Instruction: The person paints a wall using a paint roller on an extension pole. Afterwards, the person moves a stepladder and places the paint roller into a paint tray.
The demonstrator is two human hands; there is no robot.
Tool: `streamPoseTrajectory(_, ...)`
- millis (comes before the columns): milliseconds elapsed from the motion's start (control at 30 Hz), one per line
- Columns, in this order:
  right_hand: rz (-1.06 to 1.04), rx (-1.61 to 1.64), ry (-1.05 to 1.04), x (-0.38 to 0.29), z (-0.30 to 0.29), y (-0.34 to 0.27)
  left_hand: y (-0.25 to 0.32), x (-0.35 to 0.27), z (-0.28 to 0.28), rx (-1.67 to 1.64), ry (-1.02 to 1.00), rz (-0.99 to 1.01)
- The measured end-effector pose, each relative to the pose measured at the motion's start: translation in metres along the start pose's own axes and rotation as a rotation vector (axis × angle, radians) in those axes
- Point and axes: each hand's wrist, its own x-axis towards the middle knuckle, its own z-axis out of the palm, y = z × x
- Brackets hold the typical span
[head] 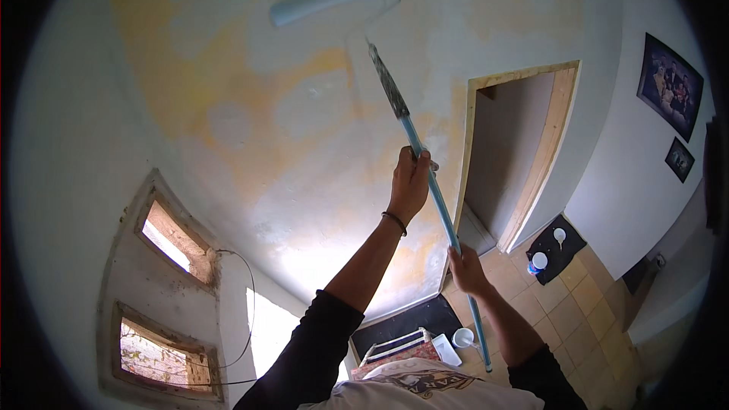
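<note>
A paint roller (327, 0) with a pale blue-white sleeve is at the wall's upper part, on its wire frame. Its black-and-grey handle joins a light blue extension pole (443, 208) that slants down to the right. High on the pole, just below the roller handle, my left hand (411, 179) is closed round it. My right hand (468, 269) grips the same pole lower down, and the pole's end hangs below it. Behind the roller, the wall (319, 125) shows patches of yellow and whitish paint. Whether the sleeve touches the wall, I cannot tell.
Right of the pole is a doorway with a wooden frame (468, 136). On the tiled floor (547, 302) stand a paint container (537, 262) on black sheeting, a white bucket (462, 337) and a white tray (446, 350). Framed pictures (671, 86) hang at right; small windows (171, 233) are at left.
</note>
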Motion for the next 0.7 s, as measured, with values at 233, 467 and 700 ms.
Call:
streamPoseTrajectory(233, 0.204, -0.080, -0.089, -0.095, -0.001, 0.049, -0.082, -0.060, 0.012, 0.040, -0.066, -0.092)
streamPoseTrajectory(467, 0.272, -0.105, -0.082, -0.181, 0.001, 0.109, -0.144, -0.145, 0.027, 0.186, -0.237, -0.116)
streamPoseTrajectory(700, 0.096, -0.346, -0.162, -0.233, -0.011, 0.138, -0.203, -0.203, 0.042, 0.040, -0.283, -0.477)
